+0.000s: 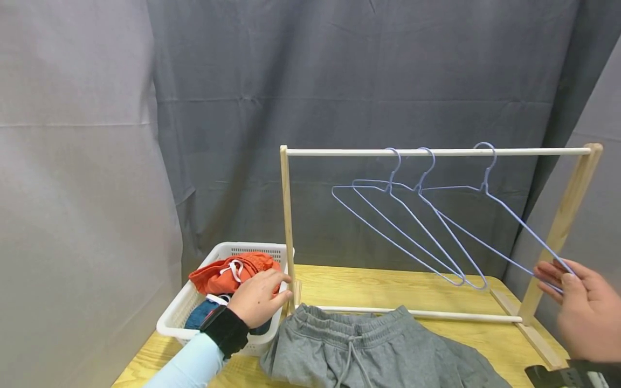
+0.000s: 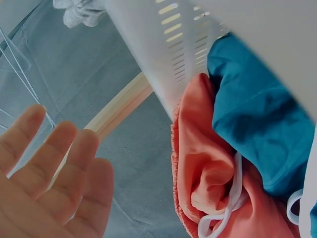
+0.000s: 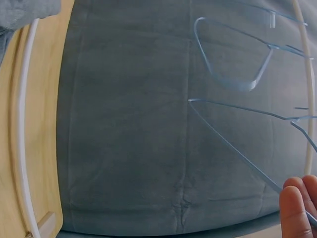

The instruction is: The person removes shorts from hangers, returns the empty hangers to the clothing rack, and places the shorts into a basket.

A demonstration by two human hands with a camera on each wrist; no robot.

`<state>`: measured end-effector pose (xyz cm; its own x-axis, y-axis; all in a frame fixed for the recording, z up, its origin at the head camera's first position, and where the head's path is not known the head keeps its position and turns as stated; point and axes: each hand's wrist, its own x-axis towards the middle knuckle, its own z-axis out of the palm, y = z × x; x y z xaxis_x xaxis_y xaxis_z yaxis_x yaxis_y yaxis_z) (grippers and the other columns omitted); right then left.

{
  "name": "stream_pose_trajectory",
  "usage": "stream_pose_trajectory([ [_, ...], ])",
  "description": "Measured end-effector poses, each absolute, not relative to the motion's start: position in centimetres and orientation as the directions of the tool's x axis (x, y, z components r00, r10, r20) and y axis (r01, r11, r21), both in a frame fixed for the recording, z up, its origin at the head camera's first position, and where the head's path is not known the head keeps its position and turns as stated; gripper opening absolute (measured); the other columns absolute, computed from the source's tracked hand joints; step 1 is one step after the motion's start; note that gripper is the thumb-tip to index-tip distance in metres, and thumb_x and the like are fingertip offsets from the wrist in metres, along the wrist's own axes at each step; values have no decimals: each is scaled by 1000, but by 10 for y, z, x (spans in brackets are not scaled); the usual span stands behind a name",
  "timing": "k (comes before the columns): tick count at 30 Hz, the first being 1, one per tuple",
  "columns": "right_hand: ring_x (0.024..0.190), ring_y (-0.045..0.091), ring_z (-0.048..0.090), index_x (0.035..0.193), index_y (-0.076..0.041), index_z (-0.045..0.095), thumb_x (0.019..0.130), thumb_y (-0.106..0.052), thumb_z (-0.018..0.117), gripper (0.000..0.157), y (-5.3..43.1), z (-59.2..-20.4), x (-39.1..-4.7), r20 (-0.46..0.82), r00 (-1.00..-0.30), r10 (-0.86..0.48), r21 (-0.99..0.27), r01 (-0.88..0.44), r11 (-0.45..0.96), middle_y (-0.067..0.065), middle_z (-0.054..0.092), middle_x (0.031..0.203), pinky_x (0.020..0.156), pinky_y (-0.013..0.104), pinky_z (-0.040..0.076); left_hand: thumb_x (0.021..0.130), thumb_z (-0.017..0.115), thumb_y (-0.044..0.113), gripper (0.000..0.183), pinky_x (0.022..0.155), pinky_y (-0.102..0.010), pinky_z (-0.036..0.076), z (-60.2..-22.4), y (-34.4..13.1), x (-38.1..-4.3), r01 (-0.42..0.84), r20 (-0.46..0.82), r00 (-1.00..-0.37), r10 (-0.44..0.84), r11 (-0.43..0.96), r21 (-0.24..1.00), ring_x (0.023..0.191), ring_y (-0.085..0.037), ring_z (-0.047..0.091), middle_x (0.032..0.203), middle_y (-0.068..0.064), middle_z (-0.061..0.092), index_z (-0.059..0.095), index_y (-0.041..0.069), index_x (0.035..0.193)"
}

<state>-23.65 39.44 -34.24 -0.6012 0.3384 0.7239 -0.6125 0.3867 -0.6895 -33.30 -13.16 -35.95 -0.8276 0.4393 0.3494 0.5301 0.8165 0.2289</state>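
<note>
My right hand (image 1: 584,307) grips the lower corner of the rightmost lavender-blue hanger (image 1: 521,222), whose hook is over the rack's top rail. In the right wrist view, its fingertips (image 3: 293,206) sit at the end of that hanger's wire. My left hand (image 1: 262,296) is held over the right side of a white basket (image 1: 170,318), fingers loosely extended and holding nothing. Orange drawstring shorts (image 1: 220,276) and blue garments (image 1: 198,315) lie in that basket. Grey drawstring shorts (image 1: 388,345) are spread on the table in front of the rack.
A wooden rack with a white top rail (image 1: 339,152) stands on the wood-grain table (image 1: 335,274). Two more hangers (image 1: 395,200) hang toward the middle of the rail, close together. A grey curtain (image 1: 310,81) covers the back.
</note>
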Motion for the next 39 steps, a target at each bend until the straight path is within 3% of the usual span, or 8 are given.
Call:
stream_pose_trajectory([
  [2, 110, -11, 54, 144, 9, 40, 108, -1, 21, 42, 398, -346, -236, 737, -636, 230, -647, -563, 515, 3, 58, 133, 87, 5, 43, 97, 67, 35, 32, 100, -46, 49, -360, -132, -333, 522, 340, -834, 434, 820, 235, 114, -20, 61, 121, 1, 66, 69, 18, 123],
  [5, 113, -15, 48, 152, 12, 27, 110, -9, 21, 47, 394, -352, -234, 685, -693, 225, -635, -416, 651, 4, 51, 140, 88, 3, 41, 97, 66, 38, 32, 101, -46, 49, -362, -134, -333, 511, 330, -842, 426, 827, 236, 116, -19, 60, 122, 2, 66, 68, 20, 123],
  [9, 105, -19, 51, 154, -4, 37, 110, -15, 35, 46, 384, -359, -232, 604, -715, 352, -721, -302, 624, -17, 56, 129, 82, 3, 43, 97, 67, 38, 32, 101, -47, 49, -364, -136, -332, 505, 321, -847, 423, 830, 238, 117, -19, 60, 125, 2, 65, 68, 21, 125],
  [16, 93, -26, 49, 155, -20, 43, 106, -25, 54, 50, 392, -371, -224, 558, -764, 323, -714, -245, 656, -40, 53, 113, 76, -1, 31, 97, 67, 36, 33, 102, -47, 48, -367, -139, -332, 498, 338, -849, 407, 830, 251, 118, -20, 59, 126, 2, 65, 68, 21, 127],
  [25, 96, -27, 48, 155, -12, 41, 106, -24, 55, 53, 391, -390, -226, 550, -792, 265, -706, -271, 655, -41, 51, 118, 73, 2, 34, 95, 69, 34, 33, 103, -47, 48, -376, -151, -326, 482, 389, -840, 379, 850, 214, 117, -22, 60, 121, 0, 67, 69, 16, 123],
  [31, 99, -29, 45, 153, -22, 47, 105, -27, 55, 48, 392, -395, -226, 533, -812, 237, -699, -265, 664, -43, 50, 118, 73, 3, 34, 96, 69, 36, 37, 104, -53, 45, -380, -162, -322, 412, 371, -875, 312, 882, 231, 121, -26, 58, 127, -2, 65, 68, 17, 127],
  [35, 97, -30, 41, 154, -26, 45, 105, -37, 54, 51, 394, -399, -227, 463, -854, 235, -703, -192, 685, -42, 50, 118, 70, 10, 34, 95, 68, 39, 43, 104, -56, 43, -384, -171, -320, 336, 346, -906, 244, 912, 236, 124, -29, 56, 132, -4, 63, 65, 16, 132],
  [39, 96, -30, 37, 155, -26, 43, 104, -43, 55, 55, 396, -402, -228, 423, -870, 254, -700, -136, 701, -37, 47, 126, 77, 23, 34, 95, 67, 42, 48, 106, -59, 40, -390, -181, -320, 299, 336, -917, 214, 927, 225, 127, -32, 53, 135, -6, 61, 63, 15, 135],
])
